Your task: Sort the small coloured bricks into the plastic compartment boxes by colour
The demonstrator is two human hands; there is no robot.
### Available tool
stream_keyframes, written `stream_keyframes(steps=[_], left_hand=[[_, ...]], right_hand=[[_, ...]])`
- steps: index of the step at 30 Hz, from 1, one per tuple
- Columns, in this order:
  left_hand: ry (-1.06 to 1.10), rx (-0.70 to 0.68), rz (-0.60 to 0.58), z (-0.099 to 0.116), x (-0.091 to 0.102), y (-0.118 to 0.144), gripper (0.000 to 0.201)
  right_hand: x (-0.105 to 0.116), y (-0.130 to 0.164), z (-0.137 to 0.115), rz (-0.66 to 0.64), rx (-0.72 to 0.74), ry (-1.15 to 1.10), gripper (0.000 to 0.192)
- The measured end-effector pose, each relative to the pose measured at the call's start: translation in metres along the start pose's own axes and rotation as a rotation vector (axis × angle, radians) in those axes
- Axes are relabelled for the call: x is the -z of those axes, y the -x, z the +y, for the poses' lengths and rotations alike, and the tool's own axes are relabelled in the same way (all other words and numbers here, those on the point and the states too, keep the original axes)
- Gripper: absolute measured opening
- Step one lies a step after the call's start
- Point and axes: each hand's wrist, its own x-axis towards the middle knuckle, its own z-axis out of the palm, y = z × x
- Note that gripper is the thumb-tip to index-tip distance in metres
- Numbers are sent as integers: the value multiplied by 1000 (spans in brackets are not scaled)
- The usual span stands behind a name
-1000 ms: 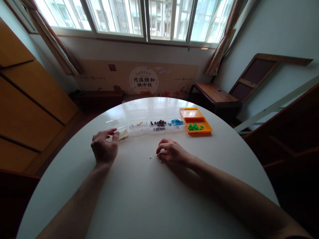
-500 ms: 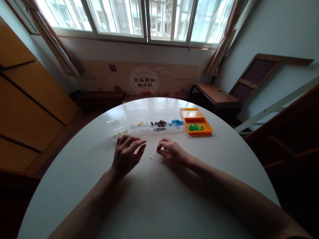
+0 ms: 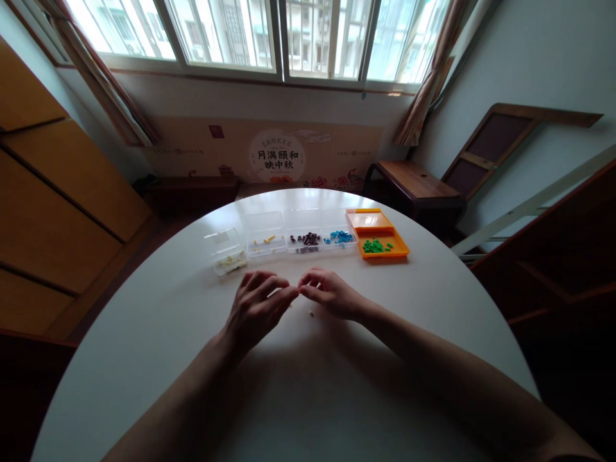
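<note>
Over the middle of the table, my left hand (image 3: 258, 307) and my right hand (image 3: 331, 294) meet at the fingertips. Both are closed in a pinch, thumb against finger. Whatever sits between the tips is too small to make out. Just below the right hand lies a tiny cream piece (image 3: 311, 314), and a second one is partly covered beside the left fingers. Beyond the left hand stands a small clear box (image 3: 224, 239), lid up, with pale cream pieces (image 3: 231, 260) inside.
Along the far side stand clear open boxes with yellow pieces (image 3: 269, 240), dark brown pieces (image 3: 308, 239) and blue pieces (image 3: 341, 237). An orange box (image 3: 402, 251) at their right holds green pieces (image 3: 376, 246). The round white table (image 3: 308, 398) has a wooden bench (image 3: 418, 178) behind it.
My left hand has come right and down from the cream-piece box, its fingers closing to a pinch against my right fingertips. The right hand has shifted slightly left.
</note>
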Motion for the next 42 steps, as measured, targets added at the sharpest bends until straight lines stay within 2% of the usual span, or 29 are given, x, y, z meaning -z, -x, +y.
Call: stream_keyframes(steps=[5, 9, 11, 15, 18, 20, 24, 30, 37, 42], left_hand=[[15, 35, 17, 4, -2, -2, 13], [22, 171, 84, -4, -3, -1, 6], [-24, 325, 153, -17, -2, 3, 1], [-232, 798, 321, -54, 5, 17, 15], [-236, 1108, 346, -76, 7, 28, 22], [-215, 1194, 318, -83, 6, 33, 27], [-206, 1189, 288, -84, 2, 35, 31], [-220, 1076, 266, -67, 2, 23, 26], [-238, 844, 229, -48, -1, 15, 22], [-233, 670, 228, -36, -3, 10, 17]], right_hand=[[-3, 0, 1, 54, 12, -30, 18], [-5, 1, -2, 108, 16, -23, 18], [-5, 2, -2, 108, 9, 6, 15], [-6, 3, -2, 89, 10, 66, 11], [-7, 3, 1, 90, 34, 110, 12], [-8, 3, 3, 86, 51, 143, 12], [-11, 4, 6, 68, 72, 206, 13], [-16, 7, 6, 6, 150, 405, 19], [-20, 3, 3, -19, 202, 572, 16], [-23, 1, -1, -52, 220, 614, 12]])
